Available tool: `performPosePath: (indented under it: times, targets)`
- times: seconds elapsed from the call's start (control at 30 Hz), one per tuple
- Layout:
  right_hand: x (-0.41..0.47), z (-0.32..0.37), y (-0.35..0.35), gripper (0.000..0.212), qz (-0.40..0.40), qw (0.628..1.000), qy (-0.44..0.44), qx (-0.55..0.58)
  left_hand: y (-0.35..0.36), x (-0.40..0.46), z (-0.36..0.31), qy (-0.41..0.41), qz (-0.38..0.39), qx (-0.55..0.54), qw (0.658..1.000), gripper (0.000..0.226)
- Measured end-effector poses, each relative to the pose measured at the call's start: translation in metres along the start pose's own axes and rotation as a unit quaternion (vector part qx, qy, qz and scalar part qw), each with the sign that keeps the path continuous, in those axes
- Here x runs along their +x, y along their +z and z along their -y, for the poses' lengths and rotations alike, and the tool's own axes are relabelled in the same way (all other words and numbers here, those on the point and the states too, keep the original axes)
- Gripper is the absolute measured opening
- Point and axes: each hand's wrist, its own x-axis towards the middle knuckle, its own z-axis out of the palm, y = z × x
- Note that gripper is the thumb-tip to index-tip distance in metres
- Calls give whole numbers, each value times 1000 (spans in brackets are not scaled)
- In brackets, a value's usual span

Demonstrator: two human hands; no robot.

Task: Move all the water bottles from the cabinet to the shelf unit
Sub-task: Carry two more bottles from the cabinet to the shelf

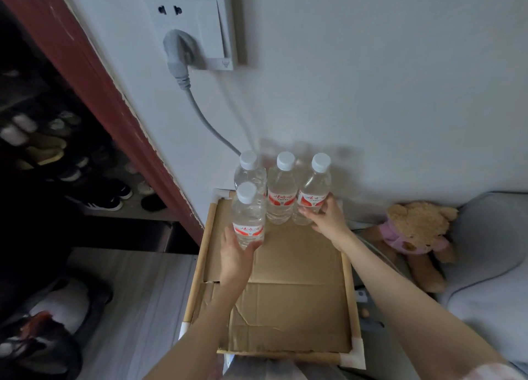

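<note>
Several clear water bottles with white caps and red labels stand upright on the cardboard top [288, 302] of the shelf unit, close to the wall. My left hand [237, 255] grips the front-left bottle [248, 217] low down, around its base. My right hand [328, 218] grips the right-hand bottle [313, 191] at its label. Between them stand the middle bottle [281, 189] and, behind the front-left one, the back-left bottle [250, 171]. The cabinet is not identifiable in this view.
A grey plug and cable [183, 65] hang from a white wall socket above the bottles. A dark shoe rack [71, 165] behind a red-brown frame lies left. A teddy bear [414, 237] sits on a grey cushion at right. The shelf has a wooden rim [350, 294].
</note>
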Motion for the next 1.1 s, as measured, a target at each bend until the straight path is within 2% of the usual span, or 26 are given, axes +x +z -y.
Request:
performPosePath:
  times: [0.13, 0.33, 0.7, 0.87, 0.97, 1.1]
  targets:
    - [0, 1, 0, 112, 14, 999, 12, 34, 3, 7, 1, 2, 6, 4, 1000, 55]
    - [1, 0, 4, 85, 10, 997, 22, 69, 2, 9, 4, 4, 10, 14, 1000, 60]
    - [0, -7, 11, 79, -22, 994, 43, 97, -1, 15, 7, -10, 45, 16, 999, 69]
    - [-3, -7, 11, 79, -15, 998, 33, 54, -7, 16, 2, -16, 74, 29, 997, 70]
    - [-11, -6, 10, 78, -2, 1000, 11, 22, -9, 15, -3, -19, 91, 46, 995, 79]
    - [-30, -15, 11, 85, -19, 998, 16, -55, -21, -2, -4, -5, 108, 102, 989, 83]
